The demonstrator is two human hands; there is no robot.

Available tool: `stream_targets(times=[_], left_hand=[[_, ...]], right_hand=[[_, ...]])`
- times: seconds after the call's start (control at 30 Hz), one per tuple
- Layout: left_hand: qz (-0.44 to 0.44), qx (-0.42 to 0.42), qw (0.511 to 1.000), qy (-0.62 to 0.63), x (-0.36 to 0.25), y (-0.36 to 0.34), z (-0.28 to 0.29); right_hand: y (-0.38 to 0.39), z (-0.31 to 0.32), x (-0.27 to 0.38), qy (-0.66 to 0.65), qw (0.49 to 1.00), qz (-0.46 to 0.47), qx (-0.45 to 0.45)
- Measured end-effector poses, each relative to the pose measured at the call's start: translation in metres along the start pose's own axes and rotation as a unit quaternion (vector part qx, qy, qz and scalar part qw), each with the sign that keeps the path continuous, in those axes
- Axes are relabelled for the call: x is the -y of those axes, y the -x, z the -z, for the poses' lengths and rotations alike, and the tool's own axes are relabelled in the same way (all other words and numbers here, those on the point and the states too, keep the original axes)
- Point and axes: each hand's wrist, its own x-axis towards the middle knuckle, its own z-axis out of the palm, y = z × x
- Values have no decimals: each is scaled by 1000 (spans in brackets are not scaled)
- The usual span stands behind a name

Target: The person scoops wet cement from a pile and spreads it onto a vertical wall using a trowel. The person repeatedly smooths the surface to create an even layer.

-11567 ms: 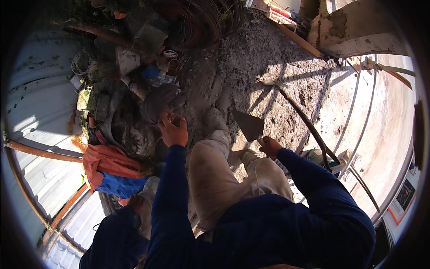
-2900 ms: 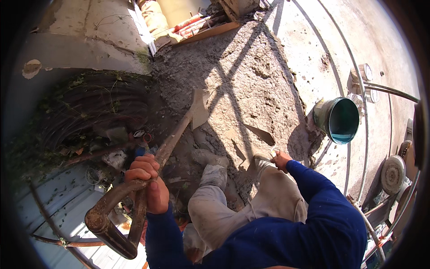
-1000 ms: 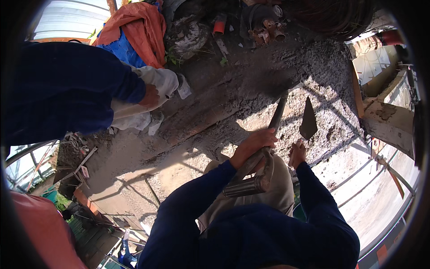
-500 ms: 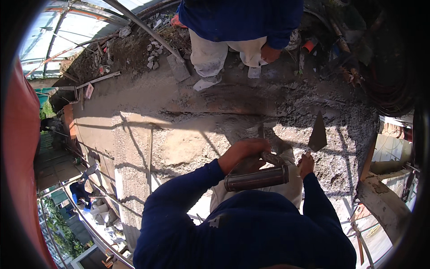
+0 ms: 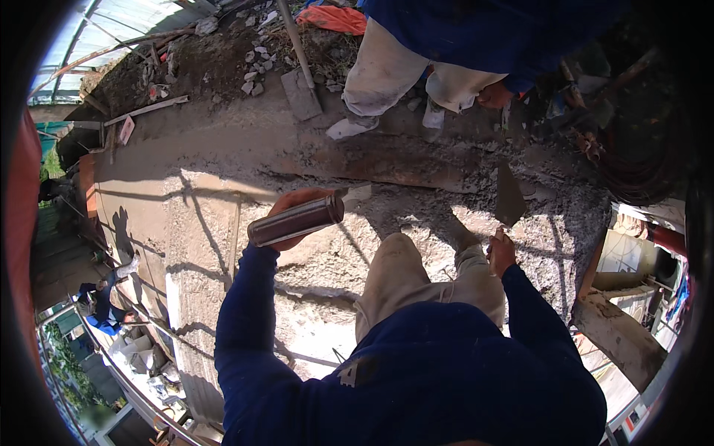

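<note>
Pale, tub-like shapes (image 5: 141, 349) crowd the lower left near a distant person (image 5: 108, 308) in blue, their contents too small to make out. In the foreground, a person in a dark blue top (image 5: 446, 372) and dusty pale trousers (image 5: 405, 271) works with both hands full. The left grip (image 5: 300, 198) is wrapped around a shovel (image 5: 296, 221) at its upper end, where a dark brown, cylindrical crosspiece — dull and scuffed — hides part of the fingers. The right grip (image 5: 502, 254) pinches the pale handle of a trowel (image 5: 510, 198), its flat grey blade tapering to a tip aimed away from the body, above rough, grey ground (image 5: 554, 249) crossed by shadow. At top, a co-worker (image 5: 461, 37) in blue stands near a second, square-bladed spade (image 5: 302, 95) — its handle tilted upward, its blade on the ground.
</note>
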Motion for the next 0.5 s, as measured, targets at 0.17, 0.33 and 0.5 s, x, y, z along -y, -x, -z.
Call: stream_targets(times=[0.17,0.33,0.5], left_hand=[[-124,32,975,-179,30,-21,63],[-72,-71,992,-78,129,-21,84],[-65,-23,993,-91,146,-27,28]], right_hand=[[31,-33,19,61,998,-2,25],[68,-53,55,70,994,-19,85],[64,-30,48,70,992,-21,101]])
